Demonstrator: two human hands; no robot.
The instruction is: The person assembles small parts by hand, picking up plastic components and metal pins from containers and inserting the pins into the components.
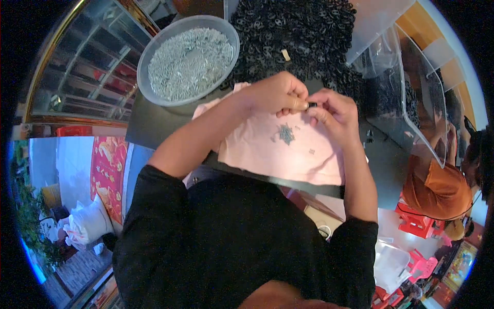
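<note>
My left hand (286, 96) is closed, thumb and fingers pinched beside a small black plastic part (312, 105); whatever lies between its fingertips is too small to make out. Around that black part my right hand (335, 112) is closed, thumb and forefinger gripping it. Both hands meet just above a pink cloth (278, 164) spread on the dark table. On the cloth, below the hands, lies a little heap of silvery metal pieces (286, 134), with a few loose ones beside it.
A round tub (143, 86) of small silvery metal pieces stands at the far left. Beyond my hands spreads a large pile of black plastic parts (298, 31), with a tan scrap (286, 54) on it. Clear plastic bins (403, 92) stand right, near a person in orange (446, 191).
</note>
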